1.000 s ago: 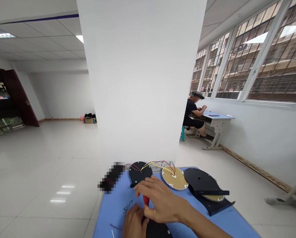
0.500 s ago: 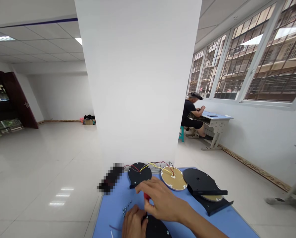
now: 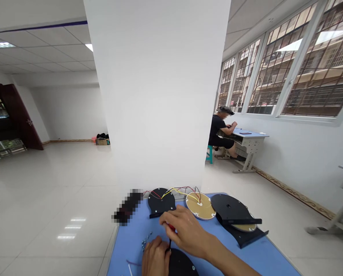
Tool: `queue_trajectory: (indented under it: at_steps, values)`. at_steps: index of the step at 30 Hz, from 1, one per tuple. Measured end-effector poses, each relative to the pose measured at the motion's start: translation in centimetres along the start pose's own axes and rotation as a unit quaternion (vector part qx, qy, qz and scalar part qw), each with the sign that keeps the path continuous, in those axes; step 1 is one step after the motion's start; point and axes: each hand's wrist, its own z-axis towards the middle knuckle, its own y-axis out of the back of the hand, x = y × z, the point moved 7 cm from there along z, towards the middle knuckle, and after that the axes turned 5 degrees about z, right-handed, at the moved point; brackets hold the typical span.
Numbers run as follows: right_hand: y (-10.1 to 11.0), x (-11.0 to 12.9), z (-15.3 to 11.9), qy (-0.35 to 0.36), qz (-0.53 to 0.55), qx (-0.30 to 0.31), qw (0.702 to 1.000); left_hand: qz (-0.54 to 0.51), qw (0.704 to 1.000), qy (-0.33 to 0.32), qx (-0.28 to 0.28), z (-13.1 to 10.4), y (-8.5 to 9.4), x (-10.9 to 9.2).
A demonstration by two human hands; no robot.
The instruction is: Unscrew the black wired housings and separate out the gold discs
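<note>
At the near edge of the blue bench (image 3: 131,245), the left hand (image 3: 155,258) presses its fingers on a black disc (image 3: 181,264): stiff, light, best held by its rim. The right hand (image 3: 185,234) grips a red-handled screwdriver (image 3: 171,229) over it. Left lie loose screws (image 3: 146,239); farther off, a wired gold disc (image 3: 200,206).

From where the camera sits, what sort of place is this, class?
Probably a large, bare room used as an assembly workroom. A blue table holds black discs with coloured wires; the right hand works a red-handled screwdriver; another person sits at a desk.
</note>
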Motion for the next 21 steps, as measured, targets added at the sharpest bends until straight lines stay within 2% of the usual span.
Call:
queue_trajectory:
  at_steps: [3, 5, 8, 11, 14, 21]
  values:
    - [0.9, -0.1, -0.3, -0.007, 0.011, -0.03, 0.999, 0.01, 1.0, -0.003, -0.009, 0.1, 0.8, 0.0]
    - [2.1, -0.3, -0.9, -0.023, 0.018, -0.062, 0.998, 0.013, 1.0, 0.002, -0.017, 0.2, 1.6, 0.9]
    - [3.9, -1.1, -2.3, -0.058, 0.035, -0.095, 0.993, 0.019, 0.999, 0.025, -0.033, 0.4, 3.0, 3.6]
    - [4.7, -2.1, -3.9, -0.092, 0.044, -0.093, 0.99, 0.017, 0.998, 0.049, -0.046, 0.2, 4.1, 6.2]
    - [4.6, -2.4, -5.2, -0.1, 0.026, -0.077, 0.992, 0.002, 0.997, 0.056, -0.056, -0.1, 4.2, 7.3]
    - [4.8, -1.5, -6.3, -0.077, 0.006, -0.081, 0.994, -0.048, 0.993, 0.061, -0.095, -0.2, 3.7, 7.9]
